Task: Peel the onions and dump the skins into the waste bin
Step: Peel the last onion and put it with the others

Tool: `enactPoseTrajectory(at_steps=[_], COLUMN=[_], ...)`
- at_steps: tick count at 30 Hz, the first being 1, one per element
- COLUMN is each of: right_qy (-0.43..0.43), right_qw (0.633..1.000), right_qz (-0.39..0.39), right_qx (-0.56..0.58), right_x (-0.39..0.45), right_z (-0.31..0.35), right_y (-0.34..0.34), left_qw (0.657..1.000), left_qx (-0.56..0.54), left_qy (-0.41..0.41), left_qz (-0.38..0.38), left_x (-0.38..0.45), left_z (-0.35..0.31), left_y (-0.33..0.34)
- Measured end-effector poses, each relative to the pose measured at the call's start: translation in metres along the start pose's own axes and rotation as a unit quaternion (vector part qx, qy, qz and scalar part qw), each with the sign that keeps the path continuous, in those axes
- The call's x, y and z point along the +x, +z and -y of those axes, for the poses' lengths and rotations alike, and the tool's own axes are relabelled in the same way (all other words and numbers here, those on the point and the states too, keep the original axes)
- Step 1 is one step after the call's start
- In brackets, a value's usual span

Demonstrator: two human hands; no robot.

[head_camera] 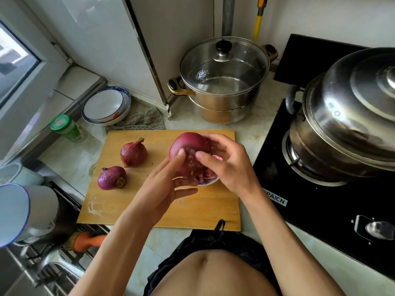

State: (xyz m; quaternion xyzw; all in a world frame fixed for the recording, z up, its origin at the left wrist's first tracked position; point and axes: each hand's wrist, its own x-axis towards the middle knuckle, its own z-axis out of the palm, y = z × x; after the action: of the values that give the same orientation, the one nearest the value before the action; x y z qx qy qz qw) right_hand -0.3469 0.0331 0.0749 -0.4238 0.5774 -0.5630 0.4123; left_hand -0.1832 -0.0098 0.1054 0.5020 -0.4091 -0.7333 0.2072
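Three red onions: big onion (pixel 188 146) held above board (pixel 162 201), gripped by left hand (pixel 166 184) from below, right hand (pixel 226 161) pinching root end. Small bowl (pixel 210 182) with skins under it. Two onions (pixel 133 153) (pixel 111 177) lying on board, left side.

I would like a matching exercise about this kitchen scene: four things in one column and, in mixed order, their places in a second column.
Things:
1. large red onion
2. steamer pot with glass lid
3. stacked bowls
4. green-capped jar

Places:
A. beside the window frame, left of the cutting board
B. held in both hands, the left hand and the right hand
C. on the counter behind the board, by the wall
D. at the counter's far left, beside a grey cloth

Pairs: 1-B, 2-C, 3-D, 4-A
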Motion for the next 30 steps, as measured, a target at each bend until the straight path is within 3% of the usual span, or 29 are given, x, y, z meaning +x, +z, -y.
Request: enactPoseTrajectory(at_steps=[4, 8, 12, 30], right_qy=[0.001, -0.101, -0.173, -0.131], right_qw=[1.000, 0.986, 0.968, 0.978], right_qz=[-0.016, -0.068, -0.071, -0.016], right_qx=[-0.005, -0.116, -0.169, -0.164], right_x=[-0.003, -0.002, 0.001, 0.007], right_z=[-0.001, 0.000, -0.003, -0.006], right_y=[0.005, 0.008, 0.004, 0.004], left_qw=[0.998, 0.996, 0.996, 0.995], left_qx=[-0.059, -0.084, -0.085, -0.081], left_qy=[0.030, 0.023, 0.013, -0.028], left_qz=[-0.018, -0.030, -0.024, -0.044], left_x=[0.001, 0.003, 0.003, 0.007], left_z=[-0.002, -0.007, -0.010, -0.006], left_y=[0.001, 0.000, -0.001, -0.005])
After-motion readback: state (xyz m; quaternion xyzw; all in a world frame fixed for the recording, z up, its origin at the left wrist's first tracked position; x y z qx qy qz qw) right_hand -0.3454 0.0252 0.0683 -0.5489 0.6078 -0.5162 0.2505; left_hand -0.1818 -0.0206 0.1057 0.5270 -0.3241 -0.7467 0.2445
